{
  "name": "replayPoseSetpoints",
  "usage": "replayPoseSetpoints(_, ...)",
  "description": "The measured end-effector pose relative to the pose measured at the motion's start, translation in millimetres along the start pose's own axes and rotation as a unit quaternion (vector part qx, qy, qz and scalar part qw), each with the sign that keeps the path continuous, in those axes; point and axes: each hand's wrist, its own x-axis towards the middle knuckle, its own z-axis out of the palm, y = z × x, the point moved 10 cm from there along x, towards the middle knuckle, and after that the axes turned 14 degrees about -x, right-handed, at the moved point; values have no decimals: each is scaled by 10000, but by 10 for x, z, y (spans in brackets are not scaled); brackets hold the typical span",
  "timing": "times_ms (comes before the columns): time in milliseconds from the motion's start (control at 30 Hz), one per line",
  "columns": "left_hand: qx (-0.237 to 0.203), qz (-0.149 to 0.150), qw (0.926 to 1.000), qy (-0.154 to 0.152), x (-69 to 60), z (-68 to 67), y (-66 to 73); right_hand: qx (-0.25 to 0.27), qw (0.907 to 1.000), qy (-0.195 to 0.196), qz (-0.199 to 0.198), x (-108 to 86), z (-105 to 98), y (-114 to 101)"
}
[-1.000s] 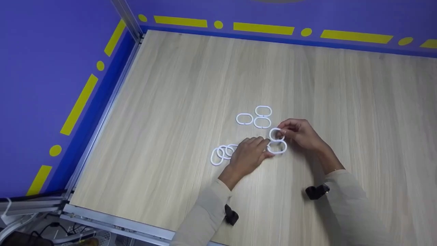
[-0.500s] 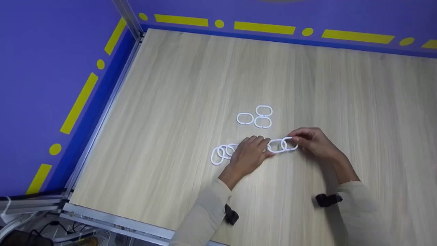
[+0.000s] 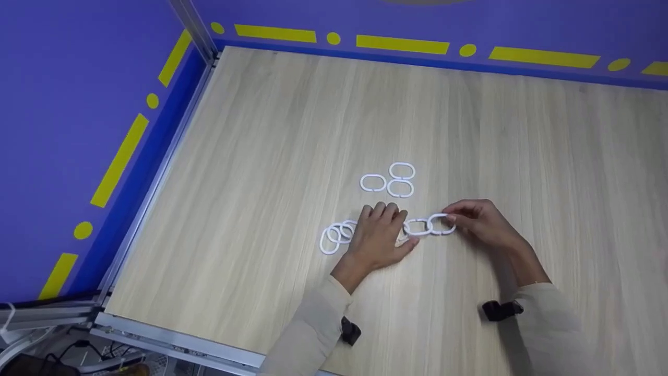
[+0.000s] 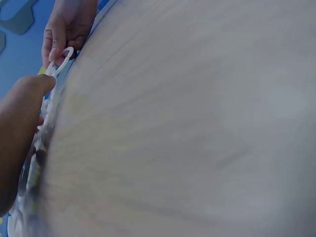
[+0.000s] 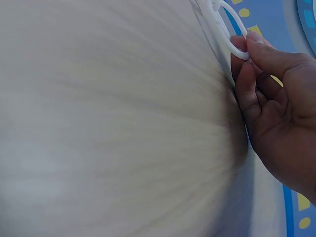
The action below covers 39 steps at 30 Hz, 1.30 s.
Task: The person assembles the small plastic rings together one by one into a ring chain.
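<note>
My right hand (image 3: 482,222) pinches the end link (image 3: 441,224) of a chain of white oval plastic links between thumb and fingers. In the right wrist view, the same link (image 5: 229,44) shows at the thumb tip. This link is joined to a neighbouring link (image 3: 417,227) on its left. My left hand (image 3: 377,235) lies over the middle of the chain, its thumb spread from its fingers. It hides part of the chain. Beyond its left side, several overlapping links (image 3: 329,241) lie on the table.
Three loose white links lie behind the hands: a left link (image 3: 373,183), a front link (image 3: 400,188) and a back link (image 3: 402,171). The wooden table (image 3: 261,156) is bordered by blue walls (image 3: 417,21) at the back and left.
My right hand has moved right and nearer, swinging the end link from above its neighbour to beside it. My left thumb and fingers have spread, and the neighbouring link has shifted slightly left.
</note>
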Motion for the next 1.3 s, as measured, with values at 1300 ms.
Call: replayPoseSetpoints(1300,-408,935,9933,541,131,110,396,-193,9987,-460,48,66,-13,-79)
